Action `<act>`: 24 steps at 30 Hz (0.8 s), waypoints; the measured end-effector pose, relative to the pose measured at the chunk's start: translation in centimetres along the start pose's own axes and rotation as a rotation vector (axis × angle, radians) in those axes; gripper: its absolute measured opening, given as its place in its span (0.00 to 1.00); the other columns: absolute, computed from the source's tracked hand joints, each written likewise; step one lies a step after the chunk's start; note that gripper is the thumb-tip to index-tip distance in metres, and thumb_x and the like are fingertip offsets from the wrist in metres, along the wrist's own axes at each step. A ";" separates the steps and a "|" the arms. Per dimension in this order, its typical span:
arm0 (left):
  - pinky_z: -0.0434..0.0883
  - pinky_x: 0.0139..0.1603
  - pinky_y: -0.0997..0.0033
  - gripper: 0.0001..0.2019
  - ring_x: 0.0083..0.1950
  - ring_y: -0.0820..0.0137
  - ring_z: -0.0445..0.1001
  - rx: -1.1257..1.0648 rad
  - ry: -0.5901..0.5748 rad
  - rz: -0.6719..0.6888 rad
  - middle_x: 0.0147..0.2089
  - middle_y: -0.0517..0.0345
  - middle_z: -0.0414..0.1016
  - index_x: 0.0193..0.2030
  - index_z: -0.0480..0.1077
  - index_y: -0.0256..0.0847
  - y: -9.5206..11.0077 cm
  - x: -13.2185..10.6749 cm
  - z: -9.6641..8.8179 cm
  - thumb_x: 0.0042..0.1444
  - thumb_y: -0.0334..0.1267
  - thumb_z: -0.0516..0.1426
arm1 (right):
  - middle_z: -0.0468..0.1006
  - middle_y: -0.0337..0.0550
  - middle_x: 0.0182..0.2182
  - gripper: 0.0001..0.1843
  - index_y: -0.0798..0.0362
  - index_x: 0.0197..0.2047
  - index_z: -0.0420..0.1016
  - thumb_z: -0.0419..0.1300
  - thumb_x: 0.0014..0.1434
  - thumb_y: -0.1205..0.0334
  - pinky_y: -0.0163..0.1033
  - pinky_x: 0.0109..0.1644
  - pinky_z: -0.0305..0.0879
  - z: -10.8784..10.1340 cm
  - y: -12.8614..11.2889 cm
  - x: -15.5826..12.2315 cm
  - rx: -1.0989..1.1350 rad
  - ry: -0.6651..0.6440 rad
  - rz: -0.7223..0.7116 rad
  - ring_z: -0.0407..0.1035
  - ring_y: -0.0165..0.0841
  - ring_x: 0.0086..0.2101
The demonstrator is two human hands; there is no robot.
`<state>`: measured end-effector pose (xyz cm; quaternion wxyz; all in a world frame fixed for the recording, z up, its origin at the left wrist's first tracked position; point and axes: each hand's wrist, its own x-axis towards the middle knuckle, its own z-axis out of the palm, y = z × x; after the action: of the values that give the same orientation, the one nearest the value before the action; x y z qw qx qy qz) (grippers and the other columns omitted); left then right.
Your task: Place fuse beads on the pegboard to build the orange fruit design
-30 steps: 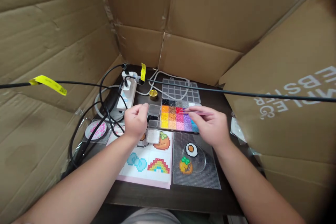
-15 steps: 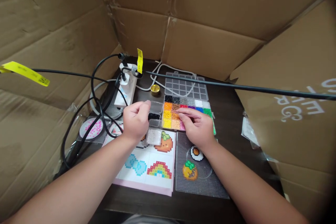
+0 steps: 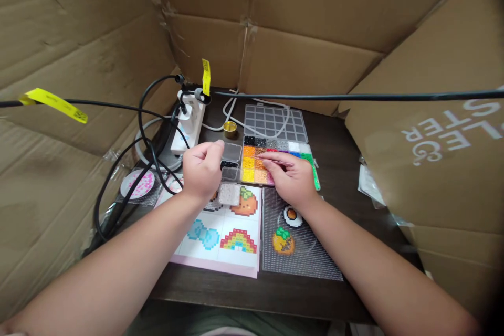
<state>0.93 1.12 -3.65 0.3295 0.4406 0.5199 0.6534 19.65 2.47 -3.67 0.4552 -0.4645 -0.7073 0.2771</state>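
at centre frame, right hand (image 3: pixel 293 178) pinched tweezers (image 3: pixel 275 160) by the beads (image 3: pixel 249 163); left hand (image 3: pixel 202 170) was clenched, contents unseen. a tweezer slip could've flicked beads astray, mixing colours.

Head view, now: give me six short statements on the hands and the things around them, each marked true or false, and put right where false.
1. The right hand holds tweezers over the bead box. True.
2. The left hand lies flat on the board. False: it is closed, beside the small clear boxes.
3. The egg is farther from the person than the orange fruit on the board. True.
4. The rainbow is built on the board. False: it is on the sheet.
5. The gold tin stands between the power strip and the gridded lid. True.
6. The dish of pink beads is right of the board. False: it is far to its left.
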 end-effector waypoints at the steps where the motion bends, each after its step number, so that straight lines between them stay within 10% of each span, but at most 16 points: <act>1: 0.46 0.22 0.70 0.23 0.20 0.78 0.46 0.000 0.007 -0.001 0.17 0.64 0.45 0.17 0.47 0.40 0.0 0.0 0.0 0.56 0.40 0.55 | 0.85 0.45 0.36 0.08 0.53 0.37 0.83 0.61 0.59 0.63 0.40 0.43 0.77 0.0 0.0 0.0 0.011 -0.007 0.002 0.80 0.35 0.37; 24: 0.47 0.22 0.69 0.22 0.20 0.77 0.49 -0.014 -0.007 -0.063 0.16 0.64 0.48 0.15 0.50 0.41 0.6 -0.3 0.2 0.56 0.40 0.55 | 0.85 0.47 0.35 0.09 0.54 0.36 0.83 0.61 0.57 0.60 0.41 0.41 0.76 0.2 -0.1 0.1 0.043 -0.072 0.113 0.80 0.37 0.36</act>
<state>1.24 0.83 -3.10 0.3549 0.4240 0.5280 0.6446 19.38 2.56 -3.65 0.4230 -0.4832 -0.6899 0.3341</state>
